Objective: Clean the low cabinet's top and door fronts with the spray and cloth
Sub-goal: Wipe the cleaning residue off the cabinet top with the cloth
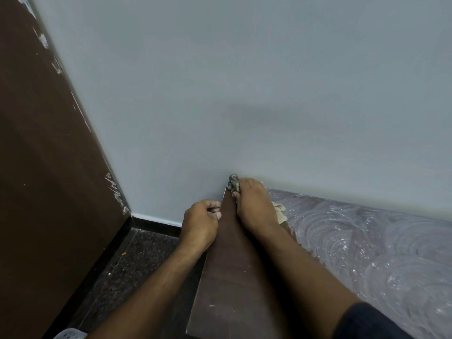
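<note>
1. My right hand lies at the far corner of the low cabinet, close against the grey wall.
2. Its fingers are curled over a crumpled grey cloth, pinning it on the corner where the cabinet's top meets its side panel. More of the cloth, paler, shows from under the other side of the same hand.
3. My left hand sits just beside the brown side panel, at its upper edge. The fingers are curled inward with the tips touching or nearly touching the panel; I cannot tell whether they grip anything.
4. The cabinet's top runs off to the right along the wall and is covered with whitish, swirled smears.
5. The side panel facing me is dark brown with a few small pale specks.
6. To the left stands a dark brown door with white chipped patches along its edge.
7. Below is a dark speckled floor with a black skirting strip at the wall.
8. A corner of a white perforated basket shows at the bottom edge.
</note>
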